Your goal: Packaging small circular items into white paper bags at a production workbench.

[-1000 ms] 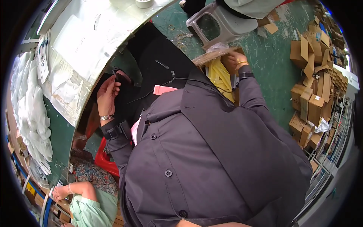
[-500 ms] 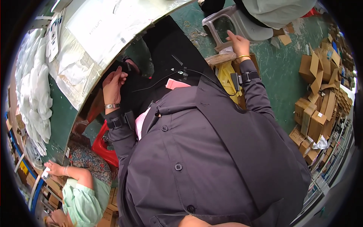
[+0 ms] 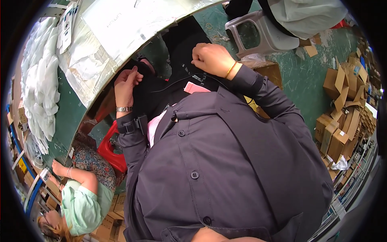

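Observation:
My left hand (image 3: 125, 82) is above the black trousers on my left thigh, close to the table edge. Its fingers curl toward the palm and the thumb points up; whatever it may hold is hidden. Over my other thigh is my right hand (image 3: 213, 59), back side up, its fingers folded under and out of sight. A thin black cord (image 3: 177, 83) runs across my lap between the hands. Below the right hand lies a pink card-like piece (image 3: 196, 87), with small shiny scraps (image 3: 197, 78) next to it on the dark cloth.
A white-covered table (image 3: 90, 66) curves along my left. A grey plastic stool (image 3: 278, 40) stands at the far right, near another person's leg. Opened cartons (image 3: 336, 82) pile up at right. A co-worker in a light green top (image 3: 82, 205) sits at lower left beside a red stool (image 3: 108, 149).
My right hand has swung left and inward from beside the grey stool to over my lap, its fingers now folded. The left hand has hardly moved. The whole view has shifted slightly.

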### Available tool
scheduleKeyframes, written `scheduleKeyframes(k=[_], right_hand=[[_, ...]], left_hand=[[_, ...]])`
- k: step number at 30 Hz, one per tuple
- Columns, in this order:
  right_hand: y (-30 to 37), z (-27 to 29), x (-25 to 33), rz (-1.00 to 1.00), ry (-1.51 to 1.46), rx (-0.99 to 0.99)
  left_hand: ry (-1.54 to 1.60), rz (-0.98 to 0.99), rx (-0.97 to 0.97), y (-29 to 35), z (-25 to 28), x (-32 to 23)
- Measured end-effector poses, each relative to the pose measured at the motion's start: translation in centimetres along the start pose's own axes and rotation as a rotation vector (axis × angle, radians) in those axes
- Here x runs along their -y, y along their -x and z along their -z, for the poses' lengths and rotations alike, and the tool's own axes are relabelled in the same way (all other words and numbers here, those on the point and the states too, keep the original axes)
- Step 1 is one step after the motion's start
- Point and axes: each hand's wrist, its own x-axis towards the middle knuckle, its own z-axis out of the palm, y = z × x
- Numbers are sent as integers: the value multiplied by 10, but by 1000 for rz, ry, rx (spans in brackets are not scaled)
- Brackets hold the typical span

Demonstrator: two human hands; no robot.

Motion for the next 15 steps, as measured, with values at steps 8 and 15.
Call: scheduleKeyframes(k=[8, 15], right_hand=[[-23, -26, -6, 299, -119, 58], [-25, -5, -19, 20, -437, 239]], left_hand=[[-15, 36, 19, -2, 1, 4], [3, 61, 23, -1, 3, 8]])
